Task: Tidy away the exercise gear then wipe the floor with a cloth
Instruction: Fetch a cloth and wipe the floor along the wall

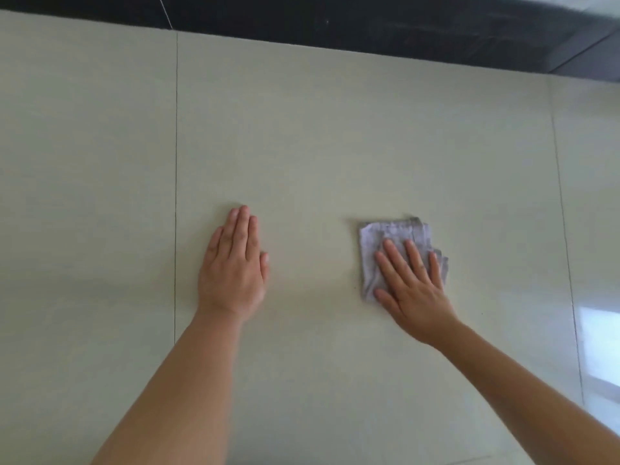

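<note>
A folded pale grey cloth (394,238) lies flat on the light tiled floor (335,129). My right hand (411,285) rests palm-down on its lower right part, fingers spread, pressing it against the tile. My left hand (235,266) lies flat on the bare floor about a hand's width to the left of the cloth, fingers together, holding nothing. No exercise gear is in view.
A dark strip of black tile or skirting (369,25) runs along the far edge of the floor. Thin grout lines (176,162) cross the floor left of my left hand and right of the cloth. A bright window reflection (600,344) shows at the right.
</note>
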`<state>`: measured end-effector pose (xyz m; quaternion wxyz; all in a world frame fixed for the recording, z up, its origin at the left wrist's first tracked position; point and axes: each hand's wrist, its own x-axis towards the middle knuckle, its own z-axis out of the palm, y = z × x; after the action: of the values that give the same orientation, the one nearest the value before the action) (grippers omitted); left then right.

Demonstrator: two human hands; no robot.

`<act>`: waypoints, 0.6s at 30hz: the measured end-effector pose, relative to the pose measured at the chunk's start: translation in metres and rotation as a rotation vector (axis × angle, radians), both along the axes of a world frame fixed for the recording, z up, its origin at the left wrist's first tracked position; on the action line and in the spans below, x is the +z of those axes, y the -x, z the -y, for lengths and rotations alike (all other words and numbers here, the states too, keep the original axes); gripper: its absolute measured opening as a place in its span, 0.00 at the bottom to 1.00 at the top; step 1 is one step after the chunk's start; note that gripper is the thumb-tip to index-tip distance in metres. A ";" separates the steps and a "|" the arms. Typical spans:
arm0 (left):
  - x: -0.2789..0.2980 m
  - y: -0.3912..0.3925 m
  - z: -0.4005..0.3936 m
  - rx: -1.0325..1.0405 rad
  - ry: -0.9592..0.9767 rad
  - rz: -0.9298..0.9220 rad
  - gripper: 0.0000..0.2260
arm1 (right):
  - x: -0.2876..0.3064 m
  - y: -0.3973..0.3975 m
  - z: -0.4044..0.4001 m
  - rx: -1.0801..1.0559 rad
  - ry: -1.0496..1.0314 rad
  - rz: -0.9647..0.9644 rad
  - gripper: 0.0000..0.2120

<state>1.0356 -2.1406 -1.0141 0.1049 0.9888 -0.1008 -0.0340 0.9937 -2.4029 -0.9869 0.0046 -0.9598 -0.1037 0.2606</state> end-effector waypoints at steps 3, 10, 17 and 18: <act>-0.003 -0.001 0.000 -0.016 -0.017 -0.013 0.28 | 0.004 -0.069 0.042 -0.332 0.105 0.003 0.45; 0.003 -0.003 0.002 0.010 -0.045 -0.051 0.25 | 0.005 -0.210 -0.083 -0.250 -0.029 0.040 0.26; 0.022 0.001 0.004 -0.012 -0.213 -0.145 0.23 | -0.008 -0.007 -0.068 0.078 -0.085 0.175 0.25; 0.025 0.003 0.006 0.029 -0.215 -0.137 0.24 | -0.010 0.026 -0.045 0.051 -0.060 0.144 0.26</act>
<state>1.0321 -2.1469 -0.9886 0.0052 0.9910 -0.0748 -0.1105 0.9673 -2.3576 -0.9974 0.0193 -0.9726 -0.1360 0.1879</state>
